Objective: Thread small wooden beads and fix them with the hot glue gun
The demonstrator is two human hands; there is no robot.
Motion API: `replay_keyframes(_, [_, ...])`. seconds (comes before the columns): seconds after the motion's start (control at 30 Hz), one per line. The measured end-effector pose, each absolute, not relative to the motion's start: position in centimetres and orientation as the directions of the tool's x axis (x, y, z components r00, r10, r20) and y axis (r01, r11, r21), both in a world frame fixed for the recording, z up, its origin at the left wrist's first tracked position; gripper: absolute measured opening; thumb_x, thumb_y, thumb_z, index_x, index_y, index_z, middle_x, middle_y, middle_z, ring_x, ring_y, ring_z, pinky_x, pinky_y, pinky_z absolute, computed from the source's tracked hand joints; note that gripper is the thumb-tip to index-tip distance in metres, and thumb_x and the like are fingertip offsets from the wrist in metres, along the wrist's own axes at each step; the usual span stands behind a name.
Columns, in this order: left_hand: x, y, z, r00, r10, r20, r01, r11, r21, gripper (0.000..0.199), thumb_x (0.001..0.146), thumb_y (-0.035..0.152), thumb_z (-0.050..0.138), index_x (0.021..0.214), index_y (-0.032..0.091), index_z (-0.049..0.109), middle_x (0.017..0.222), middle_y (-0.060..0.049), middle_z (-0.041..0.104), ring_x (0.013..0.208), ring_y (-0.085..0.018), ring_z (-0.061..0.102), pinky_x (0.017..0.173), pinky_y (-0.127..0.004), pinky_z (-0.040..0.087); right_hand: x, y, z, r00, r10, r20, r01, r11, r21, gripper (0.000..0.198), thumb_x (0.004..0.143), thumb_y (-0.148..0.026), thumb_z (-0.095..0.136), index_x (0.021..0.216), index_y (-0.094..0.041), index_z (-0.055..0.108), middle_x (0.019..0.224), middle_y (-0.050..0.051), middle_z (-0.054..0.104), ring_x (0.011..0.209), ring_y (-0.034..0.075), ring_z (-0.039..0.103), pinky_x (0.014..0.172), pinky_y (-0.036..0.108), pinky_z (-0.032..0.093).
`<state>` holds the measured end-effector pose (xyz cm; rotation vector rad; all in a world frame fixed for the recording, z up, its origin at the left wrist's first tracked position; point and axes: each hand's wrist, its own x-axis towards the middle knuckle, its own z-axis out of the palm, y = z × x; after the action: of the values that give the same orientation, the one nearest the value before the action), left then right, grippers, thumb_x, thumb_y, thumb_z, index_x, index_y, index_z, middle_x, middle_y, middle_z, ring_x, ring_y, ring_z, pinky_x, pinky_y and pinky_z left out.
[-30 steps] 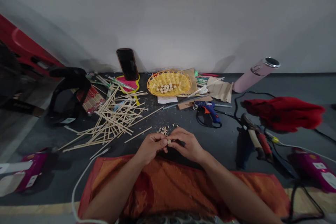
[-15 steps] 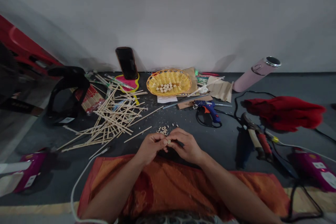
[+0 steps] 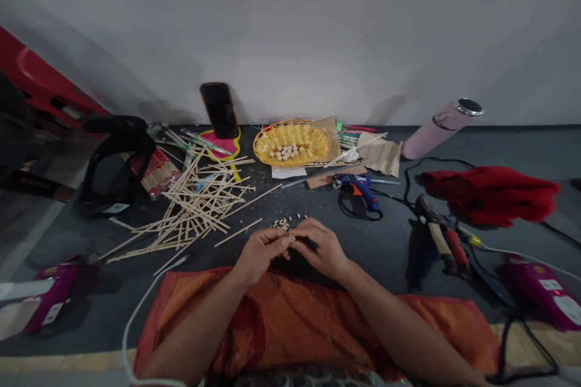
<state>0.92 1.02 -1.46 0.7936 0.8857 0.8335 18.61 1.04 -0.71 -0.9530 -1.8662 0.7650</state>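
Note:
My left hand (image 3: 264,252) and my right hand (image 3: 321,247) meet above the front of the dark table. Between their fingertips they pinch a small cluster of cut wooden stick pieces (image 3: 292,239), partly covered by the fingers. Just beyond the fingers lies a loose group of short cut stick pieces (image 3: 282,224). Farther back, a yellow woven basket (image 3: 313,136) holds several similar small clusters (image 3: 287,151). A blue glue gun (image 3: 362,188) rests on the table to the right of my hands.
Long wooden sticks (image 3: 200,199) lie heaped at left, by a black strap-like object (image 3: 91,175). A phone (image 3: 219,110) leans against the wall. At right are a pink flask (image 3: 436,133), red cloth (image 3: 494,193), pliers (image 3: 442,236) and cords. An orange cloth (image 3: 299,326) covers the near edge.
My fingers have shifted slightly around the small wooden cluster, which sits a little higher and shows more between the fingertips. Things on the table stay where they were.

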Motion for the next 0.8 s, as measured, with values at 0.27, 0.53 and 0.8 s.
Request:
replay_keyframes(0.27, [0.94,0.99,-1.28,0.368,0.881,-0.297,-0.258,0.404,0.878,0.015,0.072,0.028,0.071,0.074,0.013,0.073,0.067,-0.004,0.065,0.058,-0.010,0.053,0.058,-0.023,0.045,18.40,0.99,-0.63,-0.319,0.831,0.455,0.295,0.544,-0.786,0.016,0.085,-0.020,0.059,0.100,-0.020,0.065,0.085,0.007,0.064,0.080,0.015,0.060,0.072,0.027,0.052])
replay_keyframes(0.53, [0.93,1.05,-1.19,0.369,0.872,-0.322,-0.283,0.435,0.855,0.017,0.070,0.029,0.073,0.071,0.013,0.069,0.066,-0.002,0.063,0.057,-0.009,0.053,0.057,-0.023,0.045,18.51,1.08,-0.36,-0.336,0.848,0.411,0.274,0.505,-0.819,0.019,0.085,-0.023,0.060,0.103,-0.020,0.063,0.089,0.007,0.065,0.084,0.016,0.060,0.076,0.029,0.051])
replay_keyframes(0.8, [0.86,1.08,-1.52,0.405,0.845,-0.351,-0.287,0.481,0.828,0.022,0.068,0.031,0.075,0.070,0.012,0.065,0.062,0.001,0.060,0.054,-0.008,0.053,0.056,-0.022,0.044,18.83,1.14,-0.24,-0.363,0.839,0.406,0.224,0.501,-0.836,0.021,0.084,-0.025,0.061,0.105,-0.022,0.065,0.088,0.006,0.065,0.084,0.015,0.061,0.075,0.028,0.051])
